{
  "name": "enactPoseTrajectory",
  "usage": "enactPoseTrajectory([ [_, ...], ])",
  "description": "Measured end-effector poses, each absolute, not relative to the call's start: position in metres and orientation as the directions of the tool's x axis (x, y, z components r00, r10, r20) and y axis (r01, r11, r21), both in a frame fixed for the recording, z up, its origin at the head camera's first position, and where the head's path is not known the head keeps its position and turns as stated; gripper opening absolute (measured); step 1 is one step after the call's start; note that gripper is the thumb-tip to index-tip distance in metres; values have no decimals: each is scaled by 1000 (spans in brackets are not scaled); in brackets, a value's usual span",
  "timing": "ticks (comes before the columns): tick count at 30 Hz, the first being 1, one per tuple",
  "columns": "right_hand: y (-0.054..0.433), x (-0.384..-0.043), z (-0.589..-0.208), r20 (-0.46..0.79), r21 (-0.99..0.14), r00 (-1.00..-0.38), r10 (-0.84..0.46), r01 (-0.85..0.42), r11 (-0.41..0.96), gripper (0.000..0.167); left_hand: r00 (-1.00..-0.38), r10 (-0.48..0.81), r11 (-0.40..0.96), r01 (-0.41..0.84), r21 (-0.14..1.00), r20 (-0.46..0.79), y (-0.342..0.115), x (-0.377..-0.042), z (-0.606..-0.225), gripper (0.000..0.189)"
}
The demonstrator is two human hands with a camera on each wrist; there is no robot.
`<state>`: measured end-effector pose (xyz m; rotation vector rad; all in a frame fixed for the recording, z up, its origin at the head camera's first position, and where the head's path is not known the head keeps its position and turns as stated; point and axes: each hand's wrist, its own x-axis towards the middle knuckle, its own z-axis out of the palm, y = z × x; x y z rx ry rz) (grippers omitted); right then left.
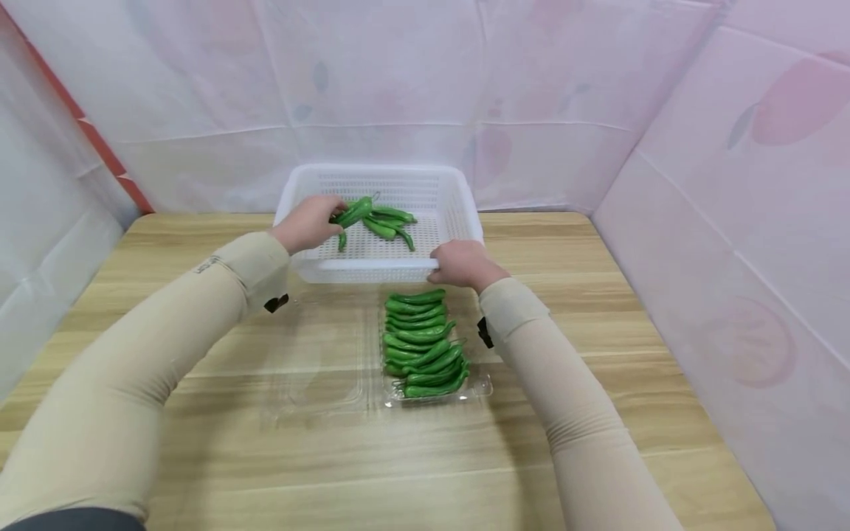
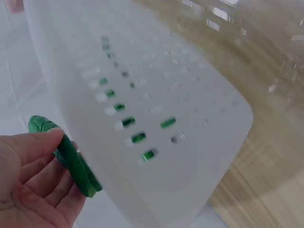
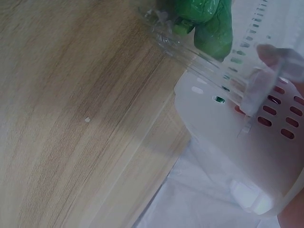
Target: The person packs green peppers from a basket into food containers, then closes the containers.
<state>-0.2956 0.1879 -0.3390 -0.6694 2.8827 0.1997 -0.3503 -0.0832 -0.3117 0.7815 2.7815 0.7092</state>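
Green peppers (image 1: pixel 355 212) are pinched between the thumb and curled fingers of the left hand (image 1: pixel 311 223), above the left side of the white basket (image 1: pixel 372 271); their exact number cannot be told. The basket's near rim is gripped close to its right corner by the right hand (image 1: pixel 462 263). More loose peppers (image 1: pixel 381 227) are seen on the basket floor, and a row of peppers (image 1: pixel 418 335) is held in the clear plastic tray (image 1: pixel 479 386) on the wooden table (image 1: pixel 571 310).

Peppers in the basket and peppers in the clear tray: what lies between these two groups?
In the head view, the basket's front wall lies between them.
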Motion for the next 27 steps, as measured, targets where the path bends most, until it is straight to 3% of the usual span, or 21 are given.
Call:
enactPoseTrajectory([
  [11,192,-299,-339,-214,82,-882,-421,-445,892,26,-765,638,666,603,439,82,-73,-299,-305,42],
  [22,197,-301,-339,-187,70,-889,-417,-436,897,25,-627,764,517,737,436,152,-46,-256,-313,33],
  [27,197,-301,-339,-192,66,-886,-421,-440,896,19,-532,832,444,808,387,157,-36,-241,-323,29],
])
